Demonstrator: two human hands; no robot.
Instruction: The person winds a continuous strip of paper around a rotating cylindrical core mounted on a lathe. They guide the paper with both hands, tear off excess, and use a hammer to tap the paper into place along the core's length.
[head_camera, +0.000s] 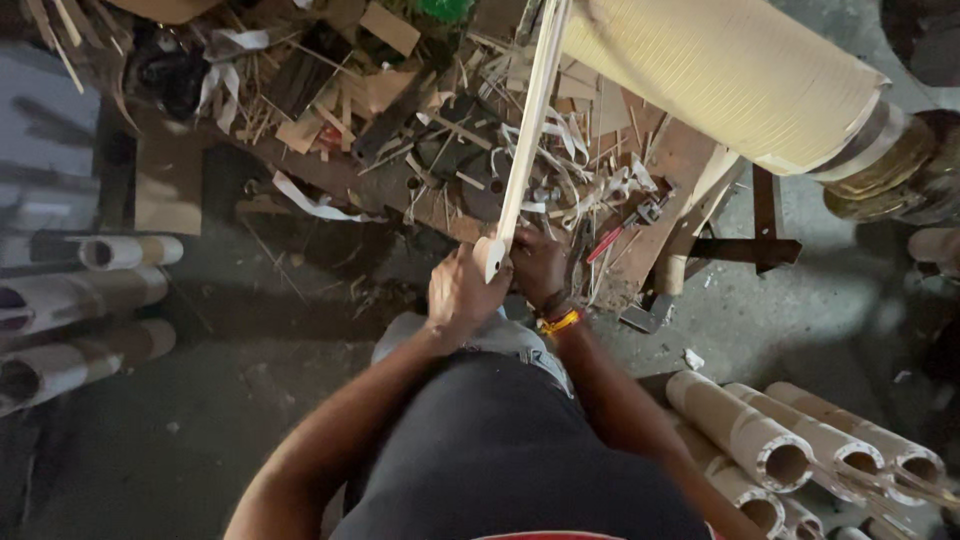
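A long pale wooden strip runs from the top of the view down to my hands, ending in a squared tip near my knuckles. My left hand is closed around its lower end. My right hand, with a yellow and red band at the wrist, grips the strip just beside it. Both hands hover at the near edge of a cluttered workbench.
The bench is covered with wood scraps, shavings and offcuts. Red-handled pliers lie right of my hands. A big cream roll lies at the upper right. Cardboard tubes lie on the floor at right, more tubes at left.
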